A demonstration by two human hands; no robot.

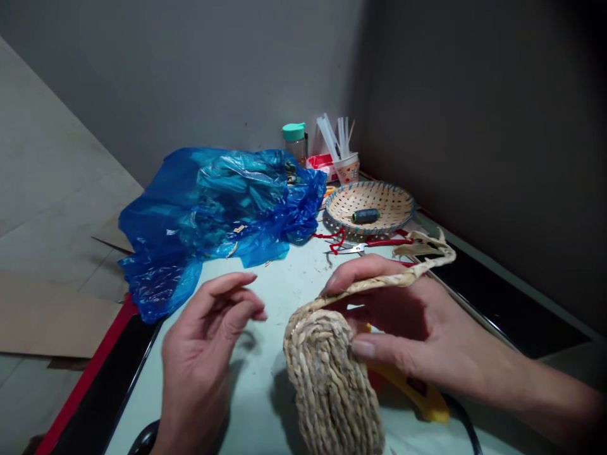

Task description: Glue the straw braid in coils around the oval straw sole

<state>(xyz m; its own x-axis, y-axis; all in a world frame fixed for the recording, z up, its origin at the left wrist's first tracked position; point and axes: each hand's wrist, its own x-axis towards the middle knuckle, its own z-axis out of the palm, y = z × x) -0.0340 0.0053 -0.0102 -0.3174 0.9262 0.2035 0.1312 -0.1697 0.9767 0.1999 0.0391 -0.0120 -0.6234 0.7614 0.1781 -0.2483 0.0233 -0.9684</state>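
Note:
My right hand (417,322) grips a coiled oval mat of braided straw (329,379), thumb pressed on its top face and fingers behind it. The loose end of the braid (417,265) runs over my fingers toward the right. My left hand (208,341) hovers just left of the mat, fingers curled loosely and apart, holding nothing. A yellow tool (422,395), likely a glue gun, lies on the pale table (284,284) under my right hand.
A crumpled blue plastic bag (218,208) fills the left of the table. Behind are a woven tray (372,205) holding a dark spool (365,216), red-handled scissors (367,246), a cup of glue sticks (345,165) and a green-capped jar (294,140). Grey walls enclose the corner.

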